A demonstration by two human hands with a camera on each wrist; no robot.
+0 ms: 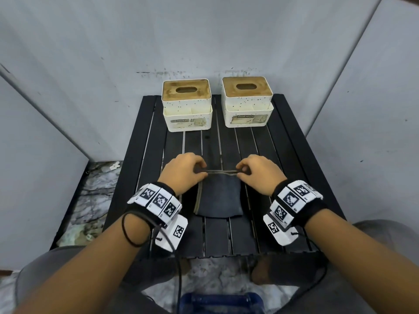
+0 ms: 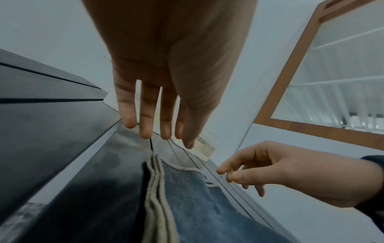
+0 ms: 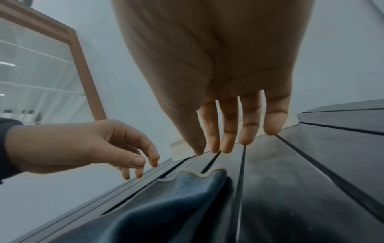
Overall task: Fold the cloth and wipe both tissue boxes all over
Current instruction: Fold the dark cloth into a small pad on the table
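Observation:
A dark blue cloth (image 1: pixel 218 196) with a beige hem lies folded on the black slatted table (image 1: pixel 283 155), its stacked hems along the left side (image 2: pixel 158 205). My left hand (image 1: pixel 199 171) is at its far left corner and my right hand (image 1: pixel 242 171) at its far right corner. In the wrist views the left fingers (image 2: pixel 145 129) and right fingers (image 3: pixel 228 144) hang loosely just above the far hem and grip nothing. Two white speckled tissue boxes with wooden lids, left (image 1: pixel 187 105) and right (image 1: pixel 247 103), stand side by side at the table's far edge.
Grey panels close in the table at the back and on both sides. Bare slats lie between the cloth and the boxes. A blue object (image 1: pixel 220 302) sits on the marbled floor near my knees. Cables hang from both wrist bands.

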